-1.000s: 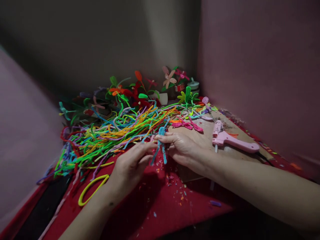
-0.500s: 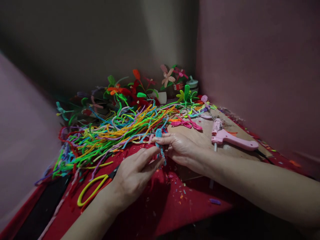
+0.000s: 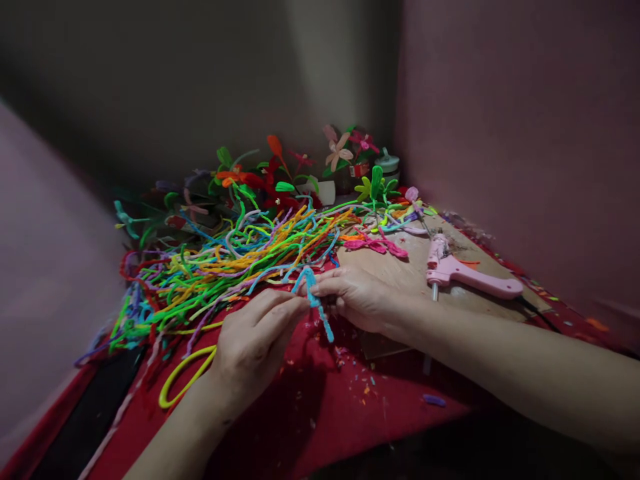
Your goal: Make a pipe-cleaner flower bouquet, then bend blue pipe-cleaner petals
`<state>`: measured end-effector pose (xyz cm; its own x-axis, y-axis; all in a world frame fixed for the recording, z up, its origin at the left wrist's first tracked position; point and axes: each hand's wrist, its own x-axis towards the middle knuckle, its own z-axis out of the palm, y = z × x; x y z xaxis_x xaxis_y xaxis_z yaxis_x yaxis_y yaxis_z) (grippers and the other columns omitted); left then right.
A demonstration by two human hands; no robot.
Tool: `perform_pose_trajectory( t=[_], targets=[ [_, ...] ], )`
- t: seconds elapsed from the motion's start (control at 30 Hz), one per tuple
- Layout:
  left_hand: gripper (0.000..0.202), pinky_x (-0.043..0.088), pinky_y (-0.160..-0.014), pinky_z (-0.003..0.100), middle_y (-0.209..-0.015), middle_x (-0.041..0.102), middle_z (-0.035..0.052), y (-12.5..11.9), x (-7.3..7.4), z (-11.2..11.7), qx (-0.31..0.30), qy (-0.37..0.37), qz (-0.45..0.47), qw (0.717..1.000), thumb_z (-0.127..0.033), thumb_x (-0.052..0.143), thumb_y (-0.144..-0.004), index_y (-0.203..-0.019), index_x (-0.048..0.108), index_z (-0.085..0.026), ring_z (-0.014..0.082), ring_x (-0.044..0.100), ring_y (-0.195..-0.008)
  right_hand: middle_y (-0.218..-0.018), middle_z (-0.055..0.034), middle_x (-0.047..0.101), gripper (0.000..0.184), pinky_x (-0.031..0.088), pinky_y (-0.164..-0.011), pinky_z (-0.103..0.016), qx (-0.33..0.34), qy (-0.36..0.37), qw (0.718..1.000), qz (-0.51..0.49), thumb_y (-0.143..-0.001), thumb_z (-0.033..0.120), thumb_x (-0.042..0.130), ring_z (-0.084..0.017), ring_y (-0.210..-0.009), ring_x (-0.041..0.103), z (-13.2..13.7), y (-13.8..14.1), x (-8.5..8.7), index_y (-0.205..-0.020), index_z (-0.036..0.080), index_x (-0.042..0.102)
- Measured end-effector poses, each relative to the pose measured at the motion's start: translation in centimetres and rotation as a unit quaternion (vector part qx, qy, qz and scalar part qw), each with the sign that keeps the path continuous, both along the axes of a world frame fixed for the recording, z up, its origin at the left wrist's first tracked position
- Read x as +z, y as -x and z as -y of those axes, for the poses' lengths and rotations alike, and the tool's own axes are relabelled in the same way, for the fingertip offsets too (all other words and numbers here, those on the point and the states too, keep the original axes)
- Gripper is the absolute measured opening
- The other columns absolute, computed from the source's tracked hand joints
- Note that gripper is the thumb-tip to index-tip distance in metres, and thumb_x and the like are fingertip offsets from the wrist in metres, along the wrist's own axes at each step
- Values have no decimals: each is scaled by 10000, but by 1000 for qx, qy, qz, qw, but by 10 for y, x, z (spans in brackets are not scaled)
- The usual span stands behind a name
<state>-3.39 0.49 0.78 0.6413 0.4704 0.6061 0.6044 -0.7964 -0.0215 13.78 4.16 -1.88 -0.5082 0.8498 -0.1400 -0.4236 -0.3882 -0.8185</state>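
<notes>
A folded light-blue pipe cleaner (image 3: 314, 299) is pinched between both hands just above the red cloth (image 3: 320, 407). My right hand (image 3: 361, 298) grips its looped upper part with thumb and fingers closed. My left hand (image 3: 254, 340) comes in from the lower left, its fingertips pressed together on the same blue piece, whose free ends hang down towards the cloth. Directly behind the hands lies a big tangled heap of pipe cleaners (image 3: 225, 260) in green, yellow, orange, blue and purple.
A pink glue gun (image 3: 467, 273) rests on a cardboard sheet (image 3: 415, 263) to the right, with pink petal shapes (image 3: 375, 245) beside it. Finished pipe-cleaner flowers (image 3: 300, 170) stand against the back wall. A yellow loop (image 3: 183, 380) lies at left. Walls close in behind and right.
The left hand has closed its fingers onto the blue pipe cleaner, which was held by the right hand alone a second ago. The blue piece has shifted slightly and bent.
</notes>
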Motion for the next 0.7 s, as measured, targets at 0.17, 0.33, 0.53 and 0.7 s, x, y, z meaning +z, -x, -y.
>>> perform_pose_trajectory(
  t=[0.17, 0.33, 0.53, 0.7],
  targets=[
    [151, 447, -629, 243, -846, 632, 57, -1, -2, 2, 55, -26, -65, 996, -126, 520, -846, -962, 607, -166, 139, 578, -727, -517, 8, 538, 117, 307, -486, -237, -2, -35, 998, 49, -583, 128, 609, -80, -476, 416, 1, 1, -2, -489, 139, 542],
    [148, 428, -622, 282, -826, 634, 76, -4, -3, 6, 84, -74, -127, 986, -130, 512, -840, -943, 619, -133, 175, 563, -725, -495, 13, 522, 73, 336, -535, -252, -17, -66, 995, 68, -574, 152, 644, -99, -516, 438, 2, 2, -4, -517, 146, 600],
    [200, 403, -564, 311, -723, 606, 68, -13, 4, 11, 96, -104, -199, 970, -133, 442, -862, -856, 642, -127, 203, 526, -637, -497, 38, 488, 70, 268, -481, -238, -12, -113, 977, 181, -616, 203, 623, -73, -467, 361, 2, 1, -4, -599, 138, 642],
    [252, 403, -562, 321, -736, 604, 94, -21, 8, 14, 79, -100, -230, 965, -77, 397, -842, -828, 647, -107, 220, 521, -636, -471, 54, 423, 92, 218, -450, -242, -12, -174, 928, 330, -634, 180, 580, -67, -462, 326, 3, -1, 1, -624, 119, 649]
  ],
)
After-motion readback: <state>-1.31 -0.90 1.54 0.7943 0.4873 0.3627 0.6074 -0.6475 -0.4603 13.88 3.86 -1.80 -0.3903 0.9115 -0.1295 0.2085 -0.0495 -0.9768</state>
